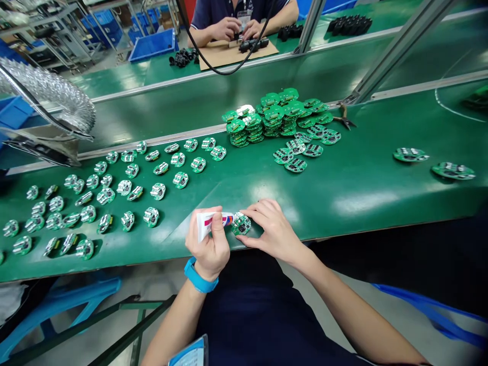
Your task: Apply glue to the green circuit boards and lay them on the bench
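My left hand (209,244), with a blue band at the wrist, is wrapped round a white squeeze tube (205,226) with red and blue print. The tube's narrow end points right, at the edge of a round green circuit board (241,223). That board is pinched at its right side between the thumb and fingers of my right hand (272,229), close to the table's front edge. Whether anything comes out of the tube is too small to see, and whether its tip touches the board I cannot tell.
Many small boards (151,216) lie spread over the green table (335,188) at left. Stacked boards (272,114) and pliers (344,118) are at the back. Two boards (453,171) lie far right. A silver duct (64,96) hangs at left. A co-worker's hands (226,29) handle black parts opposite.
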`<state>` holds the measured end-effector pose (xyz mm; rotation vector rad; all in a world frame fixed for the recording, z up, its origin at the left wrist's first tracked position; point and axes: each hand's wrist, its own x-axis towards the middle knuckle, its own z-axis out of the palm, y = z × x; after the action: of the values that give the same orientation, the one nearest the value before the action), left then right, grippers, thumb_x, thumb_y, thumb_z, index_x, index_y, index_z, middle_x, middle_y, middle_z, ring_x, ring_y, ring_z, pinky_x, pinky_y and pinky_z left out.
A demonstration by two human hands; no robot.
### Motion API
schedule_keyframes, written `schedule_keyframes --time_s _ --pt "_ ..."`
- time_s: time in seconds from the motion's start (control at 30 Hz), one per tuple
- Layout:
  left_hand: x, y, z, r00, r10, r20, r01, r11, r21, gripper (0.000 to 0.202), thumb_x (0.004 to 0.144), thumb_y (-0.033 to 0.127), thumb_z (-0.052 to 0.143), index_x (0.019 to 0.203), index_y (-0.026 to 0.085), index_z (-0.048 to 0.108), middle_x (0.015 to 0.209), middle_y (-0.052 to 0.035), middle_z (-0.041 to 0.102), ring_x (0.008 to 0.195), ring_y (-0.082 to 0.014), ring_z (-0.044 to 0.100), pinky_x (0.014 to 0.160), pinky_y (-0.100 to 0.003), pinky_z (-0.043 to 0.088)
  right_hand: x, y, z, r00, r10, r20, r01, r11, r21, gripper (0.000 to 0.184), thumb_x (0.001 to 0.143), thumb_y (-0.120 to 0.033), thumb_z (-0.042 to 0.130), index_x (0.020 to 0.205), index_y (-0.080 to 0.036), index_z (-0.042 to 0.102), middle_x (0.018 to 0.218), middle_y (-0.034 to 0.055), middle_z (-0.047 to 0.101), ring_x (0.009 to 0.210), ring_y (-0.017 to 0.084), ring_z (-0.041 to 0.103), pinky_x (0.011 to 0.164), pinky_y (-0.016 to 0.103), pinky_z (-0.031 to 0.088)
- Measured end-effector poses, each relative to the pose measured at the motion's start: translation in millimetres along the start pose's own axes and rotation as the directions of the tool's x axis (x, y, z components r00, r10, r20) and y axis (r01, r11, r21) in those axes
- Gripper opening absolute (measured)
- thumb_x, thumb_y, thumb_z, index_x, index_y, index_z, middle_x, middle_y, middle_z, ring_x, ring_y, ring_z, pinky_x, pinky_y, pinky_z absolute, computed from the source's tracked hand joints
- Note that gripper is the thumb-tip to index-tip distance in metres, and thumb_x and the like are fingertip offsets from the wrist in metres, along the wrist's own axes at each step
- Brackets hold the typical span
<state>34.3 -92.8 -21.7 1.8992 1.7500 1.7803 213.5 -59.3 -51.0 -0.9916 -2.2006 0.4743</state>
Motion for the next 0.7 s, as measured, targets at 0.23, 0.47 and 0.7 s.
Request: schedule_keyframes --time_s 0.23,0.47,0.7 --pt "-14 8 -1.7 0.996 -0.051 0.074 0.06 0.99 -0.127 0.013 0.104 0.017 0.06 0.103 0.018 0.073 0.092 -0.0045 0.072 0.081 -0.0154 0.071 0.071 -0.026 0.054 0 0 0 1.0 0.004 -0.008 -0.004 1.0 0.0 0.04 0.088 -0.035 0.086 0.121 -0.021 0.068 0.106 0.0075 0.073 0.099 0.029 0.063 0.099 0.05 0.047" --pt "-11 5 2.6 0.998 0.028 0.063 -0.021 0.994 -0.104 0.012 0.102 0.012 0.061 0.105 0.018 0.072 0.093 -0.0046 0.073 0.081 -0.0153 0.071 0.072 -0.026 0.053 -1 0 1 1.0 -0.015 -0.023 0.015 1.0 -0.007 0.042 0.088 -0.038 0.085 0.122 -0.019 0.068 0.105 0.0088 0.071 0.099 0.029 0.061 0.098 0.051 0.048" --pt "-11 3 10.1 0.998 0.039 0.053 -0.033 0.992 -0.122 0.011 0.103 0.015 0.061 0.105 0.018 0.071 0.092 -0.0053 0.073 0.083 -0.0164 0.071 0.074 -0.029 0.054 -1 2 2 1.0 0.0 -0.011 0.0 1.0 0.004 0.042 0.087 -0.038 0.086 0.121 -0.02 0.069 0.104 0.0085 0.072 0.099 0.029 0.062 0.1 0.051 0.048"
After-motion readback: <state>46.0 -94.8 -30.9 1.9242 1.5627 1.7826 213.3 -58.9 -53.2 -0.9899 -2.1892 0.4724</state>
